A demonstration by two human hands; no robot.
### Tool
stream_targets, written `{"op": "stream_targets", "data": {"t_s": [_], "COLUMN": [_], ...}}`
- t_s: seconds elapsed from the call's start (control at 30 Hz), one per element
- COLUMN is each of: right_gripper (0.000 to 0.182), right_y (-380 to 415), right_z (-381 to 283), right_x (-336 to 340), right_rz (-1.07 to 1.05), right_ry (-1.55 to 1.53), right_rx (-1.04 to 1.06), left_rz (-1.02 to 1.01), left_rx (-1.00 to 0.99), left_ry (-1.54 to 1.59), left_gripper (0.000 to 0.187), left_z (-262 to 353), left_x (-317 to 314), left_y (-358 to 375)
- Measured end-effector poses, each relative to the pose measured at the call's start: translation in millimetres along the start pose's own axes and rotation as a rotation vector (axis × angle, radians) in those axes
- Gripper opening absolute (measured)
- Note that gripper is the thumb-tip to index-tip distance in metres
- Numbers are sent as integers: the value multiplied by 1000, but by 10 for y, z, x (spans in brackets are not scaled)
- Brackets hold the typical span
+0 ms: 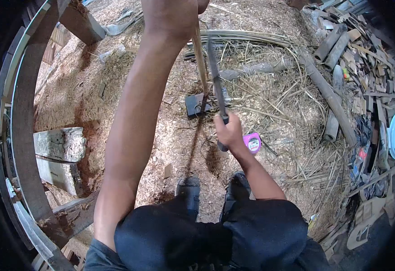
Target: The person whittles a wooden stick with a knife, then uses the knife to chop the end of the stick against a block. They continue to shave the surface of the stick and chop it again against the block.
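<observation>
My left hand (pixel 172 14) is raised at the top edge, closed round the upper part of a thin wooden stick (pixel 199 61); its fingers are partly cut off by the frame. The stick stands nearly upright, its lower end at a small dark block (pixel 193 106) on the ground. In my right hand (pixel 230 133) is a machete (pixel 216 74), gripped by its dark handle. The long blade points up and away, just right of the stick, with a narrow gap showing between them. A pink tape measure (pixel 252 142) lies beside my right wrist.
Wood shavings cover the ground (pixel 89 86). Long split strips (pixel 247 36) lie ahead, with poles (pixel 326 95) and piled wood scraps (pixel 364 58) to the right. Thick timber pieces (pixel 60 144) and a wooden frame (pixel 23 122) stand on the left. A light-blue round object (pixel 394 135) is at the far right.
</observation>
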State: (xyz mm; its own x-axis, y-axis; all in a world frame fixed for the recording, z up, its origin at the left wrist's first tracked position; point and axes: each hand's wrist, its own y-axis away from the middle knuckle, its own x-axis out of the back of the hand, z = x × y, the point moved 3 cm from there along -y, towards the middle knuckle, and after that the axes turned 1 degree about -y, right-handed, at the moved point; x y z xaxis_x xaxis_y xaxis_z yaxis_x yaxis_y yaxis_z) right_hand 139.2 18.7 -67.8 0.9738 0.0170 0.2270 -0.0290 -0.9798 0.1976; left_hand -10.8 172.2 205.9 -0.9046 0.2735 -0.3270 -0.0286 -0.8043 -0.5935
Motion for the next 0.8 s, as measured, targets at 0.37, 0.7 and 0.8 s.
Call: {"op": "stream_targets", "data": {"t_s": [0.37,0.7,0.8], "right_gripper": [23,23,26], "right_y": [-35,-14,-38], "right_z": [-453,-150,-116], "right_x": [8,-18,-91], "right_rz": [-15,-268,-121], "right_ry": [-180,-346,-353], "right_rx": [-19,-252,-41], "left_rz": [121,-3,19], "left_rx": [63,-43,41], "left_ry": [-4,47,164], "left_gripper": [54,53,53], "left_z": [130,74,18], "left_x": [-81,-7,52], "left_y": [50,116,87]}}
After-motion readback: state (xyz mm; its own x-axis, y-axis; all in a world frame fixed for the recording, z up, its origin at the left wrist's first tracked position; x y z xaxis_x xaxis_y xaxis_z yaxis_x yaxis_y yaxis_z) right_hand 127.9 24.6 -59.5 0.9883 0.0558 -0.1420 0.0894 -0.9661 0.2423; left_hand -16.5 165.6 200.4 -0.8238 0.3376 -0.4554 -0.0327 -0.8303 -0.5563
